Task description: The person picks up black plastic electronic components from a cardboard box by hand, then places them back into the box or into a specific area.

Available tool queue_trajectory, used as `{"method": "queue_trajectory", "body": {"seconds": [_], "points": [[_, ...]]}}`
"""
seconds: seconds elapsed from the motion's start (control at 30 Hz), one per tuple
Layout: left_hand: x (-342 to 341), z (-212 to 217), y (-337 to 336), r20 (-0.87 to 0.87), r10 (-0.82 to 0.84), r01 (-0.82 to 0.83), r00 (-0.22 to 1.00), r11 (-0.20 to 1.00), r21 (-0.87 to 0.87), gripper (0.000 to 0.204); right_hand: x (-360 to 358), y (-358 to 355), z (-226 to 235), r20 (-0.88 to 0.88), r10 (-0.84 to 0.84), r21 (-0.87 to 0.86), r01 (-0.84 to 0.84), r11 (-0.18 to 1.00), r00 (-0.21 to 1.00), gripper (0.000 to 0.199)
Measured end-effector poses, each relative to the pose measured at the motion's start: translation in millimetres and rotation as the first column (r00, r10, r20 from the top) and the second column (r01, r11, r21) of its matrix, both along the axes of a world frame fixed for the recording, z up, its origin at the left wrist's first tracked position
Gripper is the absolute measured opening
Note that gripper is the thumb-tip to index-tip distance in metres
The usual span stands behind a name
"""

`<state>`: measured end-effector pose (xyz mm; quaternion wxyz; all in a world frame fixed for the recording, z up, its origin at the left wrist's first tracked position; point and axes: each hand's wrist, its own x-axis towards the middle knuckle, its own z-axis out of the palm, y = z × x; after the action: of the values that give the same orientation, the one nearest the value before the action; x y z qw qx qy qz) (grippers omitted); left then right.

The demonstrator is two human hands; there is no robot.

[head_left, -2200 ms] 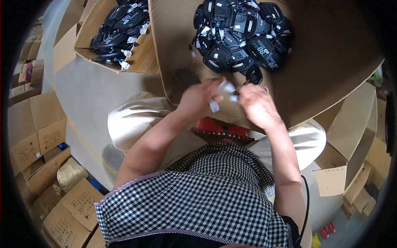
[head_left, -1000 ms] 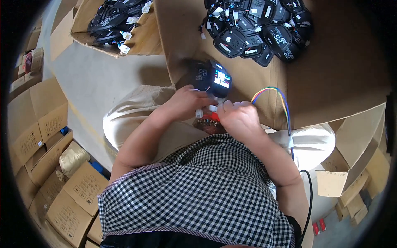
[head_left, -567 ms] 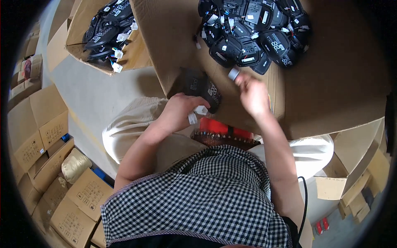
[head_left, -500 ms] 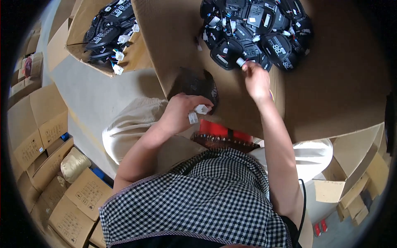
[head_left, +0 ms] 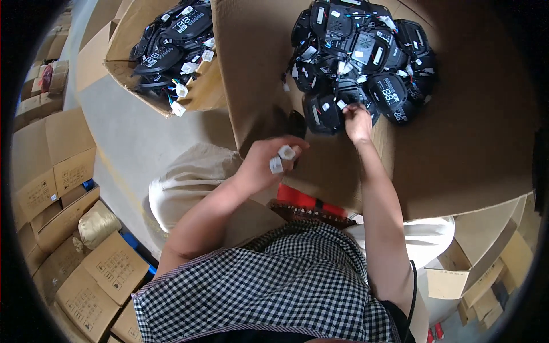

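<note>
We see that the right hand [head_left: 359,123] has reached the heaped black, rounded plastic displays [head_left: 366,50]; its fingers seem to pinch a small white connector [head_left: 341,104] there. The left hand [head_left: 262,164] curls around two white, square plastic connectors [head_left: 286,152], so both are occupied.

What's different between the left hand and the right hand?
The left hand has two white plugs; the right hand seems to pinch one white plug. The left hand is nearer the checked apron; the right hand is at the pile of black displays. Both hands are bare.
</note>
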<state>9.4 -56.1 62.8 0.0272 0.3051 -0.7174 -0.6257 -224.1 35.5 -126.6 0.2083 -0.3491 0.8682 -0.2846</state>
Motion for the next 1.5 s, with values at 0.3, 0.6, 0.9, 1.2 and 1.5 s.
{"method": "queue_trajectory", "body": {"seconds": [0.3,0.6,0.9,1.2,1.5], "points": [[-9.3,-20.4,11.3,0.035,0.077,-0.072,0.996,0.991,-0.116,0.025,41.1,63.7,148.8,-0.513,0.307,-0.014,-0.366,0.931,0.801,0.009],[-16.9,0.7,23.8,-0.262,-0.086,0.146,0.961,0.965,0.219,0.035,112.3,127.2,170.4,-0.521,0.462,-0.076,-0.578,0.812,0.718,0.007],[-5.1,8.7,23.2,-0.163,-0.391,0.412,0.906,0.902,0.126,0.019,104.3,139.8,181.1,0.778,0.170,-0.301,0.121,0.946,0.605,0.017],[3.9,4.8,20.6,-0.094,-0.410,0.420,0.907,0.894,0.154,0.018,93.1,103.4,218.9,-0.473,0.500,0.001,-0.567,0.824,0.726,0.014],[6.4,-5.2,18.5,-0.001,-0.308,0.301,0.952,0.931,0.208,0.016,74.2,68.7,198.0,-0.293,0.729,0.081,-0.743,0.664,0.619,0.007]]}}
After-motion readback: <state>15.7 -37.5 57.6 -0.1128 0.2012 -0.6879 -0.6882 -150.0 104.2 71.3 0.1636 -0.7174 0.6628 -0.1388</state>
